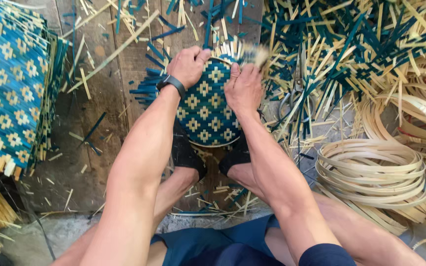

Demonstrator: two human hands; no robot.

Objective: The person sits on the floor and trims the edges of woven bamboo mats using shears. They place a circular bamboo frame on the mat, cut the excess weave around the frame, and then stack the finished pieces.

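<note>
A round woven bamboo piece (pixel 204 106), blue with pale yellow flower patterns, lies on the wooden floor between my feet. My left hand (pixel 187 64) grips its upper left rim; a black band sits on that wrist. My right hand (pixel 245 86) presses on its upper right rim, fingers closed over the strip ends that stick out there. Both feet in black socks (pixel 186 152) hold the lower edge of the piece.
A stack of flat woven mats (pixel 6 83) in the same pattern lies at the left. Coiled bamboo hoops (pixel 373 170) pile up at the right. Scissors (pixel 297 93) rest among loose blue and yellow strip offcuts (pixel 351 44) at the upper right.
</note>
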